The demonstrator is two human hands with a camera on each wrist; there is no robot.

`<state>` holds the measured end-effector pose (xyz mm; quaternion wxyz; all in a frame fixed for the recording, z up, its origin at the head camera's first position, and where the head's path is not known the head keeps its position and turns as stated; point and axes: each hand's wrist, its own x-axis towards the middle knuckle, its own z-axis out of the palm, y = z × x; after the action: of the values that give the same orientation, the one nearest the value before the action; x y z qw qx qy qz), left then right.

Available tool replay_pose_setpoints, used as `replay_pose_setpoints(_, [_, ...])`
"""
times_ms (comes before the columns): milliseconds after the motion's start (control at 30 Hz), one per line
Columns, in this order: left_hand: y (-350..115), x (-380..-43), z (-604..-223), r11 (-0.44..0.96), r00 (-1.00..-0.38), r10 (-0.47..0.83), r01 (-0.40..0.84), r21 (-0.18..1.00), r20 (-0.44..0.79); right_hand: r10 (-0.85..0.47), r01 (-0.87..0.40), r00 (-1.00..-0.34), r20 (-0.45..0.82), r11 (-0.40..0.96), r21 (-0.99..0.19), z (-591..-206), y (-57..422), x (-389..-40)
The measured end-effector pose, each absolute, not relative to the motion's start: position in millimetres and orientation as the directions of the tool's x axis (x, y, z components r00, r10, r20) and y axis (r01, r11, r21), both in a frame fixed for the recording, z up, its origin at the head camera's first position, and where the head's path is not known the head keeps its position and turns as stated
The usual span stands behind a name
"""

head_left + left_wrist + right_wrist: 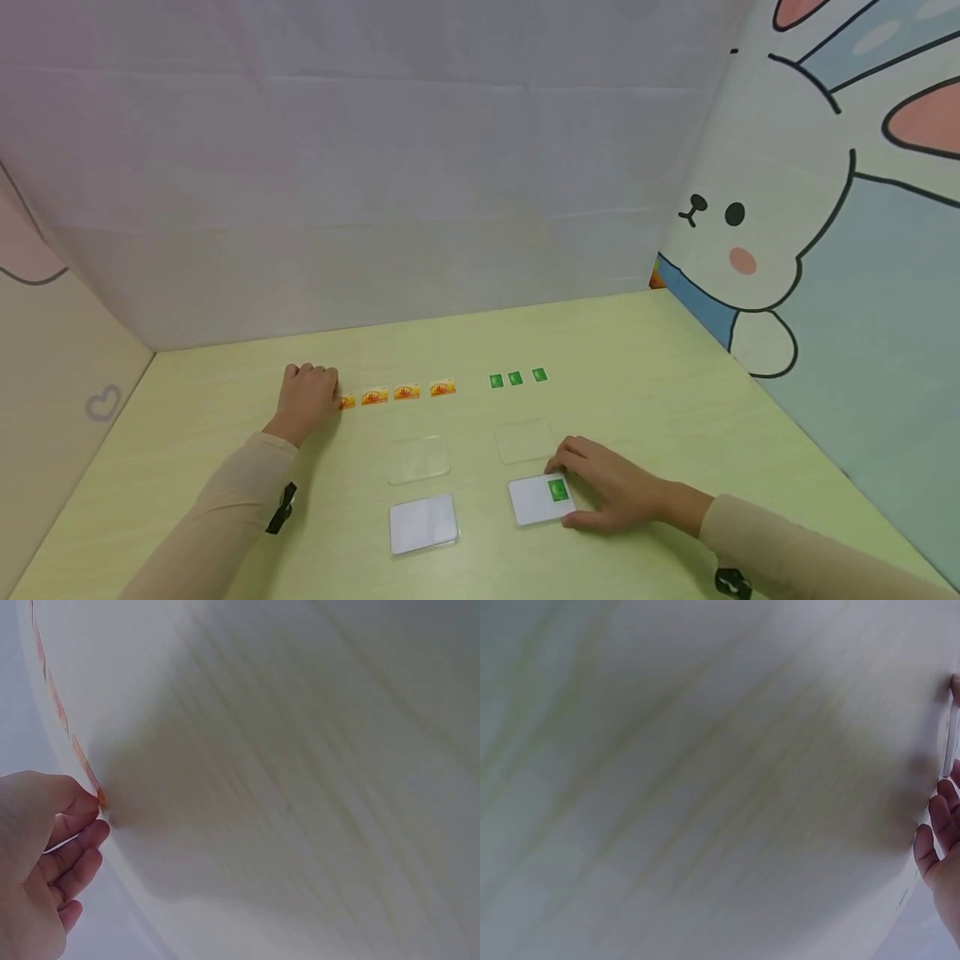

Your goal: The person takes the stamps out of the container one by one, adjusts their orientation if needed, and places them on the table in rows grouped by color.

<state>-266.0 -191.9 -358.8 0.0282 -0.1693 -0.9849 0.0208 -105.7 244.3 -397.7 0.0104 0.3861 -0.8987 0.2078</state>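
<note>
My left hand (307, 398) is at the left end of a row of small orange-and-yellow stickers (407, 391). Its thumb and forefinger pinch the leftmost orange sticker (347, 402), whose edge shows at the fingertips in the left wrist view. At the right, my right hand (611, 487) holds a white card (531, 502) by its edges between thumb and fingers. A green square sticker (558, 489) sits on this card's right part. The right wrist view catches the card's thin edge (951, 742) beside the fingers.
A plain white card (422, 523) lies left of the held one. Behind the cards are two clear rectangular pieces, one at left (418, 460) and one at right (523, 442). Three green squares (515, 377) lie further back. Walls enclose the pale table (637, 358) behind and at both sides.
</note>
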Motion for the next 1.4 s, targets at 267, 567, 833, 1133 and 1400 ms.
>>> replay_pose_setpoints(267, [-191.9, -262.2, -354.4, 0.948, -0.947, 0.317, 0.315, -0.038, 0.044, -0.691, -0.692, -0.704, 0.16, 0.618, -0.374, -396.1, 244.0, -105.3])
replay_pose_setpoints(567, [-187.2, -250.4, -348.1, 0.938, -0.935, 0.346, 0.347, -0.004, 0.069, -0.697, -0.697, -0.701, 0.154, 0.623, -0.355, -393.6, 244.0, -107.2])
replay_pose_setpoints(833, [-168.9, -232.5, -345.3, 0.924, -0.918, 0.382, 0.38, -0.034, 0.107, -0.696, -0.695, -0.702, 0.152, 0.622, -0.361, -390.6, 243.8, -106.5])
replay_pose_setpoints(1133, [-145.2, -213.2, -342.9, 0.905, -0.893, 0.425, 0.418, -0.076, 0.15, -0.691, -0.691, -0.708, 0.147, 0.633, -0.349, -393.7, 243.9, -105.7])
replay_pose_setpoints(1400, [-133.8, -204.6, -342.2, 0.898, -0.881, 0.439, 0.435, -0.065, 0.176, -0.678, -0.675, -0.72, 0.148, 0.637, -0.371, -394.2, 243.8, -104.8])
